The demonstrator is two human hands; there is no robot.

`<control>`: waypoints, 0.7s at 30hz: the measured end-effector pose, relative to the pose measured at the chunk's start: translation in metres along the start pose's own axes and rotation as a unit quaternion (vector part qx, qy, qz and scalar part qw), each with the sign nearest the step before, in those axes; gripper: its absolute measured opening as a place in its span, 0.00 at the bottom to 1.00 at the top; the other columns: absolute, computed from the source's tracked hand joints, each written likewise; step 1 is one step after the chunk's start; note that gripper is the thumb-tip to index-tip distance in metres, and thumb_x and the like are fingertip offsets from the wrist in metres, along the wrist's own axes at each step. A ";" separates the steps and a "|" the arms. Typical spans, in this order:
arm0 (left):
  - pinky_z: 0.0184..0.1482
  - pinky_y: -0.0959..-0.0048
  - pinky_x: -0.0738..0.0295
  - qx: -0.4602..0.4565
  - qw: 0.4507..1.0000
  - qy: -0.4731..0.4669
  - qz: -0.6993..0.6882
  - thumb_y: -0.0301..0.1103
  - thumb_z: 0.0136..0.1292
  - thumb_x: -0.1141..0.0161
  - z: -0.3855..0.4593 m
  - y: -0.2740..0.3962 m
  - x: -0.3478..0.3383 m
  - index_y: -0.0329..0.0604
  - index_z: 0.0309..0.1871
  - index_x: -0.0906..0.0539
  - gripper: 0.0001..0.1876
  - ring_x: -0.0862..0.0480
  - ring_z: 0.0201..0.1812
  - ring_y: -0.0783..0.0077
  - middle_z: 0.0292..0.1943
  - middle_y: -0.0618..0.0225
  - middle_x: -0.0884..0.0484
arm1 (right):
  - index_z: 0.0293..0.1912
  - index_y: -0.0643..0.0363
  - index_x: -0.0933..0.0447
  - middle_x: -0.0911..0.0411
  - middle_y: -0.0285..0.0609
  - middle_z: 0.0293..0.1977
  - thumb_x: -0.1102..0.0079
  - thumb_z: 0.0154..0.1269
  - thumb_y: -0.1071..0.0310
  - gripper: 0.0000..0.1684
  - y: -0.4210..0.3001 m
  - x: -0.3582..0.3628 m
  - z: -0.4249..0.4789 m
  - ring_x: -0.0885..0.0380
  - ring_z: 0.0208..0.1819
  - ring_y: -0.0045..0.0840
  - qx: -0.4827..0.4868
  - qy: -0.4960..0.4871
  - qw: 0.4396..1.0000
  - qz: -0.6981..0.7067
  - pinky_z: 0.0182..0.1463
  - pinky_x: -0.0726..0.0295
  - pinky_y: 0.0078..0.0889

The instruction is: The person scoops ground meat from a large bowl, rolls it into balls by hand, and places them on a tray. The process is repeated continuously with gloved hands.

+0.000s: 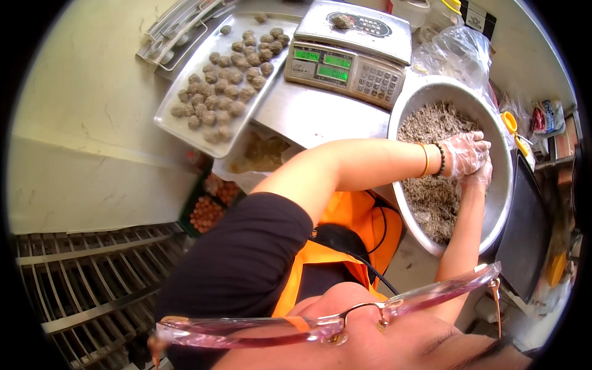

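Observation:
My left hand [466,152], in a clear plastic glove, lies against my right hand [481,173], gloved likewise. They meet over the right side of a big metal bowl [502,203] of greyish-brown crumbly mixture [432,122]. Whatever may be between the palms is hidden. Left of the bowl stands a digital scale [323,69], its display lit green, with one lump of mixture [342,21] on its metal plate. Farther left, a metal tray [169,113] bears many rough balls [222,85] of similar colour, most of them crowded together.
Clear plastic bags [455,53] lie behind the bowl. Scissors with yellow handles [509,122] and a black panel [525,226] are at its right. A metal rack [173,39] stands beyond the tray. Below left are a green crate [187,217] of small round items and a slatted metal grate [101,277].

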State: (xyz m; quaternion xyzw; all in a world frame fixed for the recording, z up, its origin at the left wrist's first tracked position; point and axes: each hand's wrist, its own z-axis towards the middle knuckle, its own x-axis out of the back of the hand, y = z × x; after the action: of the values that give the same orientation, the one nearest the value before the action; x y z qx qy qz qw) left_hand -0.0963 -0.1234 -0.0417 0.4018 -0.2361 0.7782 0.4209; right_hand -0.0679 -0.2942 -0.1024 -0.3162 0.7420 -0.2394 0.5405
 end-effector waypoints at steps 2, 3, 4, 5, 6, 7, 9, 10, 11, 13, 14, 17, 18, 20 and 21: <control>0.74 0.61 0.33 0.056 0.996 0.026 -0.066 0.37 0.58 0.31 -0.001 -0.003 0.006 0.41 0.54 0.13 0.20 0.23 0.69 0.59 0.58 0.60 0.14 | 0.66 0.50 0.26 0.19 0.40 0.61 0.59 0.83 0.51 0.24 -0.008 -0.005 -0.009 0.22 0.64 0.36 -0.033 0.057 0.997 -0.042 0.73 0.27 0.47; 0.69 0.60 0.28 0.054 0.997 0.015 -0.051 0.39 0.58 0.30 -0.001 -0.008 0.012 0.44 0.49 0.13 0.17 0.18 0.62 0.54 0.52 0.59 0.12 | 0.67 0.51 0.26 0.20 0.41 0.62 0.59 0.82 0.46 0.27 -0.012 -0.008 -0.016 0.23 0.65 0.36 -0.053 -0.003 0.998 -0.035 0.74 0.28 0.48; 0.67 0.60 0.27 0.066 0.994 0.008 -0.083 0.40 0.58 0.30 -0.002 -0.012 0.021 0.44 0.48 0.13 0.17 0.17 0.59 0.53 0.49 0.59 0.11 | 0.68 0.52 0.27 0.21 0.43 0.63 0.59 0.81 0.42 0.31 -0.016 -0.012 -0.022 0.24 0.67 0.36 -0.078 -0.091 0.992 -0.026 0.75 0.30 0.48; 0.66 0.60 0.26 0.091 0.990 -0.023 -0.104 0.41 0.58 0.30 -0.005 -0.017 0.032 0.45 0.47 0.12 0.16 0.15 0.55 0.52 0.45 0.58 0.10 | 0.69 0.54 0.28 0.21 0.44 0.65 0.59 0.80 0.38 0.35 -0.019 -0.016 -0.027 0.26 0.68 0.36 -0.105 -0.194 0.975 -0.019 0.76 0.32 0.48; 0.61 0.58 0.24 0.132 0.986 -0.019 -0.102 0.42 0.59 0.30 -0.006 -0.025 0.044 0.45 0.44 0.12 0.14 0.14 0.52 0.53 0.41 0.60 0.10 | 0.70 0.55 0.28 0.22 0.45 0.66 0.59 0.80 0.33 0.39 -0.022 -0.020 -0.029 0.27 0.70 0.36 -0.130 -0.296 0.946 -0.012 0.78 0.33 0.49; 0.58 0.58 0.22 0.227 0.964 0.012 -0.140 0.41 0.62 0.31 -0.007 -0.030 0.058 0.45 0.43 0.13 0.12 0.14 0.50 0.52 0.41 0.57 0.11 | 0.71 0.56 0.29 0.23 0.47 0.67 0.59 0.79 0.29 0.43 -0.024 -0.024 -0.030 0.28 0.71 0.36 -0.158 -0.428 0.890 0.018 0.79 0.35 0.49; 0.54 0.57 0.19 0.263 0.912 0.108 -0.295 0.41 0.65 0.32 -0.021 -0.067 0.092 0.43 0.44 0.15 0.12 0.13 0.48 0.53 0.41 0.56 0.11 | 0.69 0.58 0.27 0.23 0.48 0.66 0.58 0.77 0.27 0.46 -0.021 -0.025 -0.035 0.26 0.69 0.35 -0.039 0.026 0.967 -0.251 0.74 0.28 0.46; 0.53 0.58 0.18 0.263 0.914 0.157 -0.266 0.40 0.66 0.33 -0.033 -0.087 0.109 0.42 0.45 0.15 0.12 0.13 0.46 0.54 0.41 0.56 0.11 | 0.65 0.58 0.22 0.18 0.45 0.61 0.53 0.79 0.32 0.40 -0.020 -0.023 -0.038 0.20 0.62 0.31 -0.013 0.033 0.940 -0.341 0.67 0.22 0.40; 0.52 0.59 0.17 0.253 0.915 0.219 -0.224 0.40 0.68 0.34 -0.051 -0.112 0.127 0.41 0.45 0.15 0.12 0.12 0.45 0.55 0.41 0.55 0.11 | 0.61 0.57 0.20 0.16 0.42 0.57 0.52 0.80 0.34 0.36 -0.017 -0.021 -0.040 0.19 0.58 0.30 0.013 0.042 0.912 -0.407 0.64 0.22 0.38; 0.49 0.65 0.14 0.249 0.921 0.254 -0.159 0.40 0.75 0.40 -0.110 -0.173 0.164 0.42 0.48 0.14 0.12 0.11 0.41 0.62 0.42 0.56 0.10 | 0.55 0.54 0.15 0.12 0.36 0.48 0.51 0.81 0.37 0.31 -0.014 -0.017 -0.045 0.16 0.51 0.27 0.038 0.036 0.849 -0.526 0.59 0.21 0.33; 0.48 0.65 0.14 0.279 0.909 0.291 -0.103 0.44 0.76 0.40 -0.147 -0.202 0.181 0.43 0.50 0.13 0.15 0.10 0.41 0.63 0.41 0.57 0.10 | 0.53 0.55 0.14 0.12 0.36 0.47 0.47 0.80 0.42 0.27 -0.013 -0.016 -0.048 0.17 0.49 0.25 0.053 0.019 0.822 -0.567 0.57 0.22 0.32; 0.40 0.64 0.15 0.488 0.843 0.201 0.102 0.54 0.72 0.38 -0.265 -0.290 0.234 0.45 0.50 0.12 0.21 0.12 0.38 0.63 0.36 0.59 0.11 | 0.46 0.58 0.13 0.12 0.36 0.41 0.36 0.78 0.55 0.16 -0.013 -0.027 -0.055 0.18 0.42 0.20 0.087 -0.031 0.726 -0.681 0.53 0.22 0.28; 0.36 0.67 0.17 0.616 0.776 0.111 0.078 0.54 0.74 0.40 -0.302 -0.315 0.248 0.48 0.55 0.15 0.21 0.16 0.34 0.69 0.33 0.65 0.14 | 0.47 0.61 0.14 0.12 0.37 0.41 0.33 0.75 0.60 0.13 -0.011 -0.034 -0.060 0.19 0.41 0.20 0.077 -0.015 0.736 -0.672 0.51 0.21 0.27; 0.42 0.65 0.18 0.713 0.691 0.045 0.110 0.51 0.73 0.41 -0.371 -0.349 0.261 0.50 0.64 0.18 0.23 0.18 0.40 0.68 0.41 0.65 0.16 | 0.48 0.62 0.14 0.12 0.38 0.42 0.34 0.76 0.60 0.14 -0.010 -0.051 -0.068 0.19 0.41 0.20 0.097 -0.005 0.715 -0.692 0.51 0.21 0.29; 0.50 0.61 0.18 0.726 0.671 -0.018 0.147 0.49 0.72 0.41 -0.401 -0.365 0.264 0.50 0.66 0.20 0.24 0.16 0.48 0.63 0.49 0.60 0.14 | 0.48 0.62 0.14 0.12 0.38 0.43 0.34 0.76 0.59 0.15 -0.010 -0.060 -0.073 0.19 0.41 0.21 0.092 0.011 0.701 -0.707 0.51 0.21 0.29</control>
State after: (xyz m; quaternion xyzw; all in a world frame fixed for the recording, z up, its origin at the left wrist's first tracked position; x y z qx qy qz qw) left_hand -0.0444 0.4773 -0.0397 0.5544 0.3401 0.7487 -0.1279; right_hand -0.1220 -0.2561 -0.0346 -0.6940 0.2803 -0.6217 0.2308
